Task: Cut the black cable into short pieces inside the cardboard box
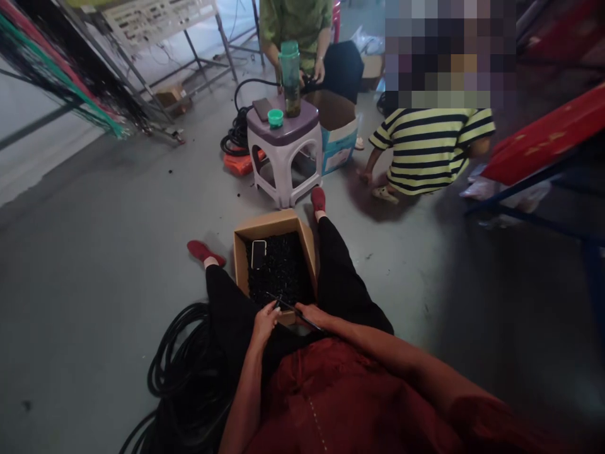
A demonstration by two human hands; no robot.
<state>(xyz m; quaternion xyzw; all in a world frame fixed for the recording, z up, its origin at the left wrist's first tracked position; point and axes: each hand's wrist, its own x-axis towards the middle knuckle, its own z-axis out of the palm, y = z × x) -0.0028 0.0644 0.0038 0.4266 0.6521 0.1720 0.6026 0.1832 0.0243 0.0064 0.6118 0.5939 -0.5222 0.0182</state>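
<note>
- Dark strand (pixel 287 305) spanned left hand (pixel 267 320) and right hand (pixel 311 314), above the near edge of the cardboard box (pixel 274 222).
- Each grip looked closed on it; fingertip detail was too small to tell.
- Steady handling seemed to need close-set fingers, directly over the box.

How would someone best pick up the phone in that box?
Probably by its two long edges, reaching down from above: the phone lies flat on the black pieces, with the box's walls around it.
</note>
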